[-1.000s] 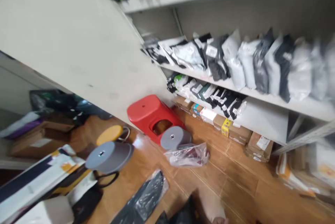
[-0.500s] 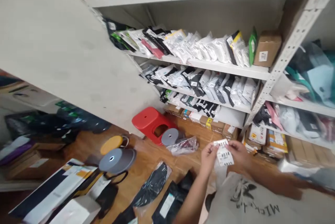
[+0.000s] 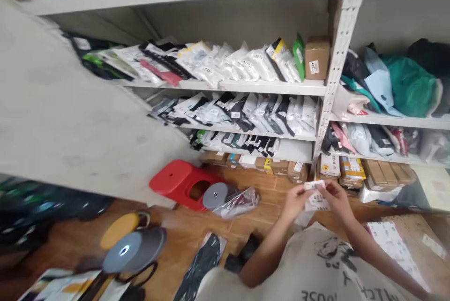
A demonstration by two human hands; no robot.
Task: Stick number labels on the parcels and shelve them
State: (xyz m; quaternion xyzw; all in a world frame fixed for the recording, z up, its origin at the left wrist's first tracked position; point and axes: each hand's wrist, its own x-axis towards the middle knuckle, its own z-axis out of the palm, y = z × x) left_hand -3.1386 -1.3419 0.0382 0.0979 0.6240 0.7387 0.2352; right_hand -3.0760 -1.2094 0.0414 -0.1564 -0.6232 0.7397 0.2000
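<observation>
A strip of white number labels [image 3: 318, 202] hangs between my two hands, in front of my shirt. One label shows a number that begins 40; its last digits are blurred. My left hand [image 3: 295, 201] pinches the top label at its left edge. On the other edge, the fingers of my right hand [image 3: 333, 196] are closed on the same label, and the thumbs nearly meet. The lower end of the strip dangles toward my chest.
White metal shelves [image 3: 281, 86] hold rows of bagged parcels and a cardboard box [image 3: 317, 57]. A red stool [image 3: 183, 181] lies on the wooden floor near a bagged item [image 3: 241, 203]. Grey and yellow round stools [image 3: 121, 230] stand lower left. Flat cartons [image 3: 415, 240] lie at right.
The view has swung to the right, so more of the right-hand shelves shows. My hands have moved slightly right in the picture, still on the label strip, whose top label now tilts away.
</observation>
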